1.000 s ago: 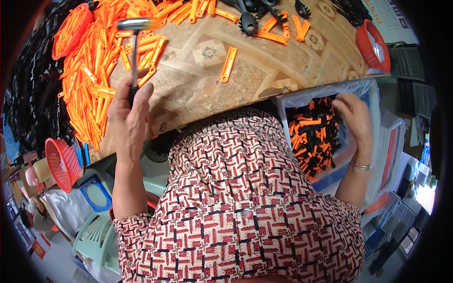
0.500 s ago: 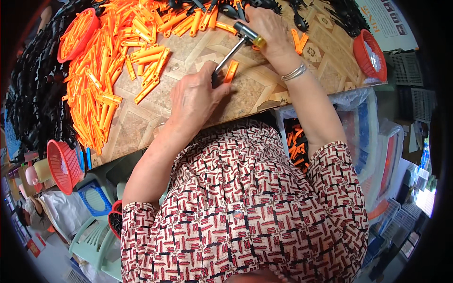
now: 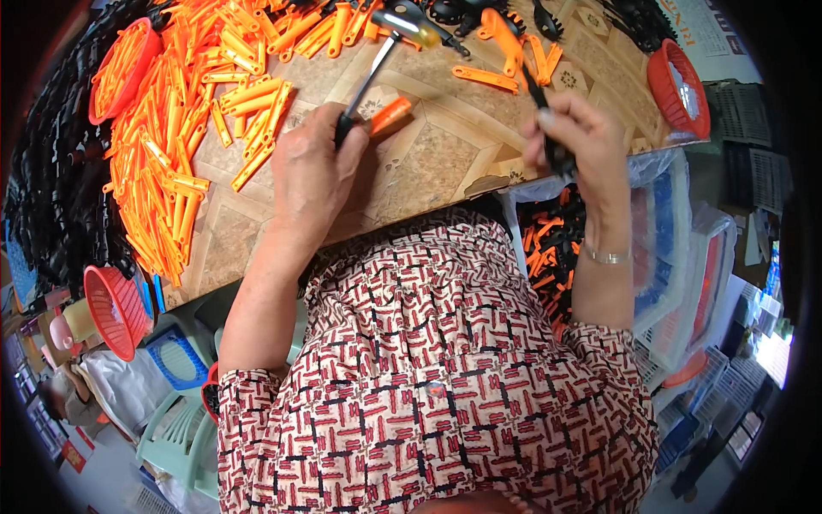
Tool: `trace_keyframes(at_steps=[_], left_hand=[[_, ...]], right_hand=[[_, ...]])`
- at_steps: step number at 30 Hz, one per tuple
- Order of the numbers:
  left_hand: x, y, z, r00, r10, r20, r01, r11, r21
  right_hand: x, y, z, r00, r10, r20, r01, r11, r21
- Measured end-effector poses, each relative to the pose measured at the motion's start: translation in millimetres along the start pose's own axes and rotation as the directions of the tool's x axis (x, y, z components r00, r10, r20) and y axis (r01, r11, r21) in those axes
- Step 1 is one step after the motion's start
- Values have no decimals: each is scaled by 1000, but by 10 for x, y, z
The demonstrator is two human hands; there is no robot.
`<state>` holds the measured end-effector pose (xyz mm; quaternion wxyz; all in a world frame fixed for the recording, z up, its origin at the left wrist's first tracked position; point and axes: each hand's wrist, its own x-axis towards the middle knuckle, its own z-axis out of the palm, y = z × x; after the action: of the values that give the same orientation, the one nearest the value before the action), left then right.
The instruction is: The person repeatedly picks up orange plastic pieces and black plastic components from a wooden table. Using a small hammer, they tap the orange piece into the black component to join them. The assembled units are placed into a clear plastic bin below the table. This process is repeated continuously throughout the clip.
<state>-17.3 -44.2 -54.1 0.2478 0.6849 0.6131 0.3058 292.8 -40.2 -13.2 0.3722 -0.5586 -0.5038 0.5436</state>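
Note:
My left hand (image 3: 312, 163) grips the black handle of a hammer (image 3: 373, 73). Its metal shaft runs away from me to a dark head with a yellow end. An orange plastic handle piece (image 3: 391, 115) lies beside my left thumb; whether the fingers touch it is hidden. Near the table's right front edge, my right hand (image 3: 584, 133) is closed around the black end of a utensil (image 3: 533, 81), whose orange handle (image 3: 503, 36) points away from me. Motion blurs the black end a little. A loose orange piece (image 3: 485, 79) rests on the table left of the utensil.
Orange handle pieces (image 3: 163, 163) are heaped on the table's left, black parts (image 3: 60, 180) beyond them. Red baskets stand at the left (image 3: 124, 73), the left edge (image 3: 116, 313) and the right (image 3: 678, 90). Below the right edge, a lined container (image 3: 548, 248) holds orange-and-black pieces.
My right hand has come back from the far side toward the right front edge, now holding the black-and-orange utensil. My left hand and the hammer have shifted left.

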Motion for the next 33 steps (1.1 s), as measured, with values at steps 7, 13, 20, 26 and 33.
trace_keyframes(at_steps=[7, 13, 20, 26, 33], left_hand=[[120, 124, -199, 921, -233, 312, 381, 704, -599], [77, 180, -172, 857, -142, 496, 477, 585, -656], [38, 189, -101, 802, -170, 573, 545, 602, -584], [97, 286, 12, 783, -143, 606, 531, 661, -530], [212, 306, 194, 779, -14, 626, 377, 809, -451]], right_hand=[[-646, 419, 293, 936, 275, 222, -309, 941, 139], [-607, 493, 424, 935, 281, 216, -317, 935, 158], [-595, 485, 450, 939, 279, 203, -301, 950, 87], [-593, 463, 389, 933, 267, 241, -289, 956, 59], [-606, 451, 366, 912, 314, 265, -366, 913, 178]])
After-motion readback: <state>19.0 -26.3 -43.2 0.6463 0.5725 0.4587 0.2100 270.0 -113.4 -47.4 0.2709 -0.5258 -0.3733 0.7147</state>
